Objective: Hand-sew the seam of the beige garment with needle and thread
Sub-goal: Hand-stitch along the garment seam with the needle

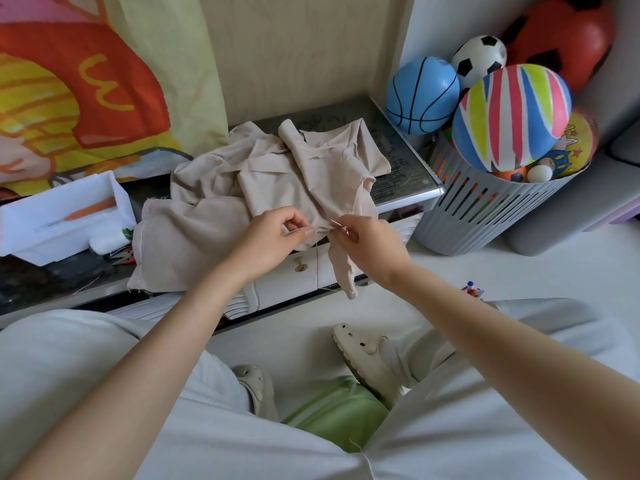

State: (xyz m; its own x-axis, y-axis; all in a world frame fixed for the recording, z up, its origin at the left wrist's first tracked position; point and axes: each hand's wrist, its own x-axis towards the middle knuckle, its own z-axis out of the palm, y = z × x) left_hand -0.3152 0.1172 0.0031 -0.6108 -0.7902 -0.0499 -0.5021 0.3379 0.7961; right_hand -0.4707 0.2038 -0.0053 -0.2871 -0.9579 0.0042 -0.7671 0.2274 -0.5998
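Working at the front edge of the desk (pixel 398 161), both hands are raised close together over the overhanging part of the beige garment (pixel 277 174); the left hand (pixel 273 237) pinches a fold of the cloth between thumb and forefinger, remaining fingers curled; the right hand (pixel 367 240) pinches a thin needle (pixel 335 224) at its fingertips, with the free end angled up and to the left. A fine pale line (pixel 311 229) spans the gap between the hands; whether it is thread cannot be told. The garment lies crumpled across the desk top, and one narrow end hangs down past the drawer knob (pixel 299 264). Left of it sits a white tray (pixel 20 233) holding an orange-handled tool (pixel 93 209); small orange-handled snips (pixel 124 256) lie just beside the garment's left edge. Right of the desk stands a grey slotted basket (pixel 485 209) filled with balls, a striped ball (pixel 512 116) uppermost and a blue ball (pixel 420 95) beside it.
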